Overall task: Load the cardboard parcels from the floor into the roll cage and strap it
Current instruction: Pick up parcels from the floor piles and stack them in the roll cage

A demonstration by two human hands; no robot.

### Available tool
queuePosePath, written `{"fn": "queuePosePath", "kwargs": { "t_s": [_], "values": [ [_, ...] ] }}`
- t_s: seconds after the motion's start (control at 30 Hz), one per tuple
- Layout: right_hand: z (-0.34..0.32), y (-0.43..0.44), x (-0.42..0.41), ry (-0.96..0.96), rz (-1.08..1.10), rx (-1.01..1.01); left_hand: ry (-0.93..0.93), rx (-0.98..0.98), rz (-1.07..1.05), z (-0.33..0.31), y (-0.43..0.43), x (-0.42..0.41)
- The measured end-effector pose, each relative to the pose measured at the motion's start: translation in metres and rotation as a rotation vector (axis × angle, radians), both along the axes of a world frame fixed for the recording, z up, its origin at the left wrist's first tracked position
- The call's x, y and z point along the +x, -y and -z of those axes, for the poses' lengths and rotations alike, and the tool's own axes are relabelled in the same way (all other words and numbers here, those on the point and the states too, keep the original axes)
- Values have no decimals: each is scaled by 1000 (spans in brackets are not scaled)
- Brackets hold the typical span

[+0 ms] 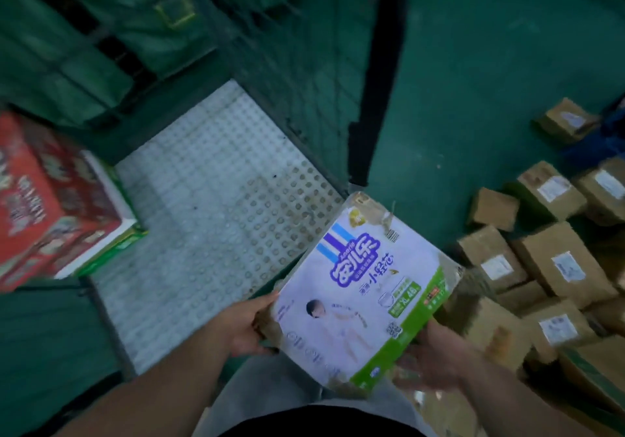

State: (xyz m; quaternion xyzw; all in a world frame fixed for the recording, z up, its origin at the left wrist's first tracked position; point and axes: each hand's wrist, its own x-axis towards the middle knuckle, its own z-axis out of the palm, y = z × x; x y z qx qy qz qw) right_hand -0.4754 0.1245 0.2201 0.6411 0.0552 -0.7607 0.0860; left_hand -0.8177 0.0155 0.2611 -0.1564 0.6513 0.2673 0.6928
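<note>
I hold a white and green diaper pack parcel (365, 287) in both hands, above the front right corner of the roll cage's studded grey floor (216, 206). My left hand (243, 325) grips its left edge, thumb on top. My right hand (429, 358) grips its lower right edge from underneath. A red printed box (50, 199) stands on a white and green box at the cage's left side. Several brown cardboard parcels (541, 267) with white labels lie on the green floor to the right.
The cage's mesh side wall (304, 74) rises at the back right, with a dark post (378, 74) beside it. Green sacks (67, 47) fill the area behind the cage. Green floor (473, 64) stretches to the upper right.
</note>
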Motion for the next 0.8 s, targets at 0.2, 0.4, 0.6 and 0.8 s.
{"fn": "queuePosePath", "kwargs": {
  "t_s": [0.2, 0.4, 0.6, 0.8],
  "values": [
    [-3, -12, -170, -216, -65, 164, -60, 22, -436, -16, 87, -108],
    [-45, -53, -376, -388, -137, 457, -233, 337, -650, -23, 130, -251],
    [-132, -118, -554, -385, -89, 391, -354, 596, -710, -50, 117, -421],
    [-154, -176, -682, -172, -453, 751, -570, 553, -683, -61, 54, -524]
  ]
}}
